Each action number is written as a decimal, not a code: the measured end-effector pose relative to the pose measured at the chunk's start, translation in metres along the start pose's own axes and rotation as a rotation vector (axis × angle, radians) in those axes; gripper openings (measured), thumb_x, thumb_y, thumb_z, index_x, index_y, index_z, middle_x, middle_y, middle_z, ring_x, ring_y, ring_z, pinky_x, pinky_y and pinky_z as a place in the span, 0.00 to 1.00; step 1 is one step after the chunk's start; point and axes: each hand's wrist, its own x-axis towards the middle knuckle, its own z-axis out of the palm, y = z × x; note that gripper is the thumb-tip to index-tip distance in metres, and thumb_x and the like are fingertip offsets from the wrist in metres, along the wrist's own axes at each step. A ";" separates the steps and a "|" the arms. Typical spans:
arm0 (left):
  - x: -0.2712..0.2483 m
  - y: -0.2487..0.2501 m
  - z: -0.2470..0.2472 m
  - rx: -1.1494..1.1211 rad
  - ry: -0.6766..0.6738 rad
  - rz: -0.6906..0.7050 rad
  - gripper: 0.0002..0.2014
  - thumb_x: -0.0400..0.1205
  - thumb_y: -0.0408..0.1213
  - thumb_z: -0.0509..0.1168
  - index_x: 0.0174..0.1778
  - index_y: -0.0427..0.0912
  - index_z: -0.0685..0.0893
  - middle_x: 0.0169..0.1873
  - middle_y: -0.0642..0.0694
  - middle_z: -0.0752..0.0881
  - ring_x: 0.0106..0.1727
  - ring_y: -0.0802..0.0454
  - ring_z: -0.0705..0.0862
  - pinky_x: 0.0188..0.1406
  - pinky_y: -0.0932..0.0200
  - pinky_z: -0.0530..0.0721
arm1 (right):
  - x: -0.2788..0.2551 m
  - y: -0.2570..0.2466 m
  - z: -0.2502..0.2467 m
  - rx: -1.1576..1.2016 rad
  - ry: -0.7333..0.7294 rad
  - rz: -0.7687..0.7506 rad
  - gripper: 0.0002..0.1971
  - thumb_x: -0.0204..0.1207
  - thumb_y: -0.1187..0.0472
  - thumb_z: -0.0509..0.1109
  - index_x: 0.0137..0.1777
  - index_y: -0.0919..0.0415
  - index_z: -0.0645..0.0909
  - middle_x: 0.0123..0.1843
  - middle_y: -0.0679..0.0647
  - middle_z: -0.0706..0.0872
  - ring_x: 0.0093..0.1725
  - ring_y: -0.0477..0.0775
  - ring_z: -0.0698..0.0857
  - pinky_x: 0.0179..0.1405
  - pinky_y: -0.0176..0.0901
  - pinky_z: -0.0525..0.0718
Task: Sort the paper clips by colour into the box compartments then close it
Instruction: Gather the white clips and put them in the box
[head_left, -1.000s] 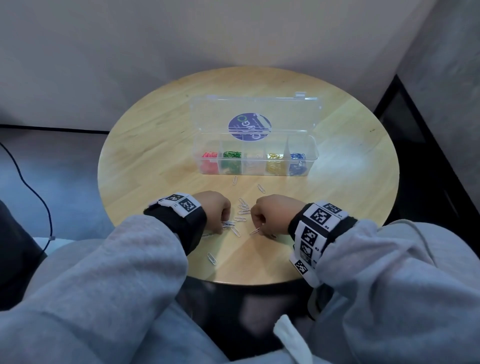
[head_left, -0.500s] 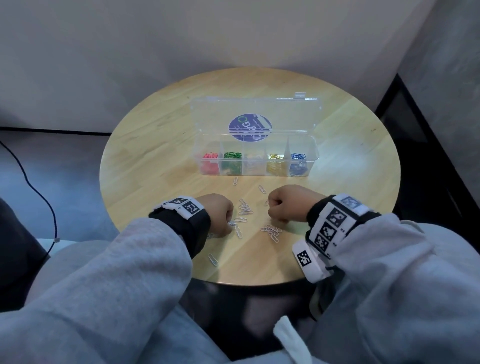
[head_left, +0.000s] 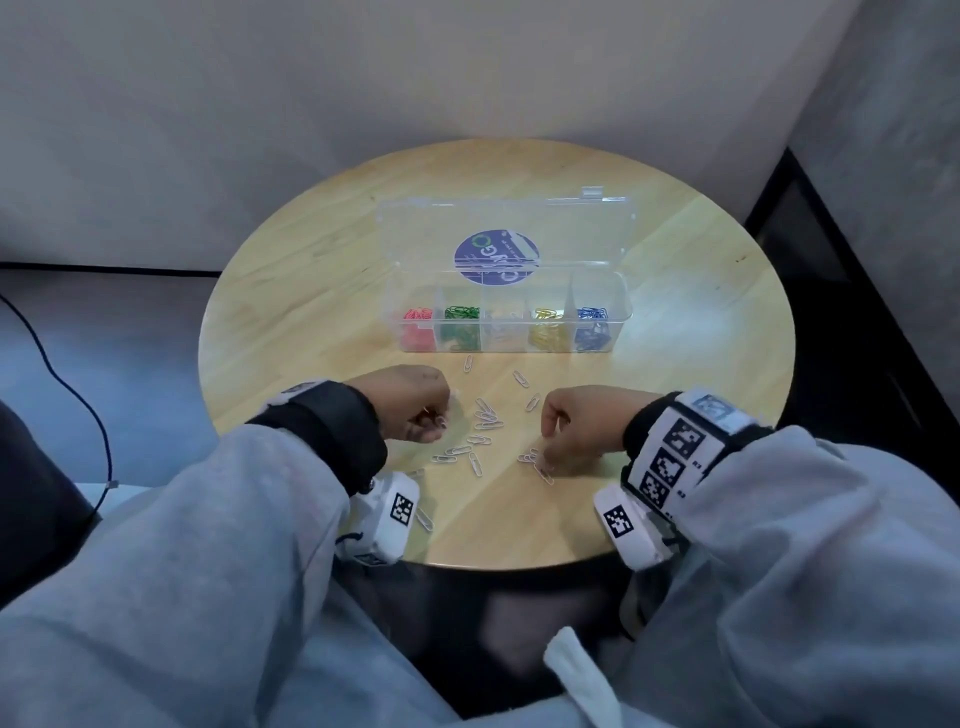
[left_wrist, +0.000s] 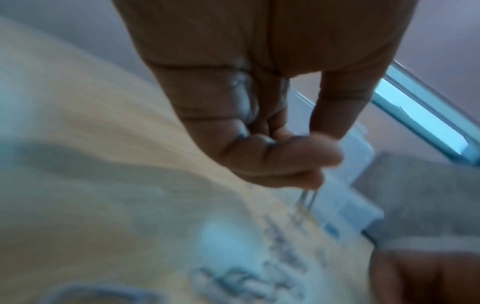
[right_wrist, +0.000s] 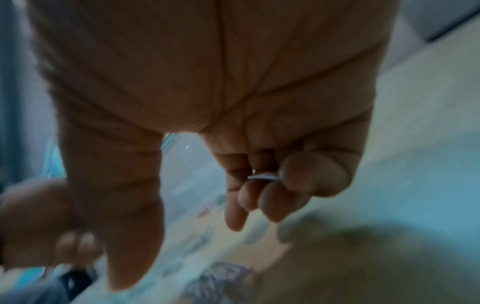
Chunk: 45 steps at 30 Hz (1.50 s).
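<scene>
Hands gathering thin, light, slippery silver wire paper clips (head_left: 480, 422): left hand (head_left: 415, 402) and right hand (head_left: 579, 426) each pinching clips fingertip-wise.

On my feed: a clear plastic box (head_left: 519, 332) holding red (head_left: 417, 327), green (head_left: 461, 325), yellow (head_left: 548, 327) and blue clips (head_left: 592, 325); silver-white clips (head_left: 485, 421) on a pale wooden table (head_left: 311, 322); grey sleeves (head_left: 208, 545); black-and-white checkered wrist tags (head_left: 670, 457).
</scene>
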 end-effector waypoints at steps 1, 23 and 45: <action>-0.002 0.002 -0.001 -0.074 -0.005 -0.016 0.12 0.81 0.25 0.51 0.32 0.38 0.71 0.28 0.40 0.76 0.23 0.50 0.74 0.16 0.69 0.76 | 0.000 -0.003 0.004 -0.103 0.015 0.018 0.15 0.66 0.49 0.76 0.47 0.51 0.76 0.44 0.46 0.82 0.42 0.48 0.80 0.41 0.40 0.79; 0.003 0.019 0.004 -0.347 0.047 -0.004 0.11 0.77 0.31 0.56 0.28 0.43 0.70 0.21 0.47 0.72 0.15 0.58 0.67 0.10 0.73 0.58 | 0.017 -0.018 0.015 -0.368 -0.009 -0.067 0.06 0.73 0.63 0.66 0.43 0.61 0.84 0.40 0.55 0.83 0.39 0.55 0.80 0.31 0.36 0.75; 0.031 0.020 0.038 1.038 0.191 0.192 0.16 0.76 0.46 0.67 0.58 0.49 0.78 0.48 0.49 0.80 0.47 0.50 0.76 0.44 0.59 0.71 | 0.023 0.023 -0.028 1.517 -0.124 -0.062 0.10 0.82 0.71 0.56 0.43 0.67 0.77 0.24 0.54 0.80 0.19 0.45 0.80 0.19 0.31 0.81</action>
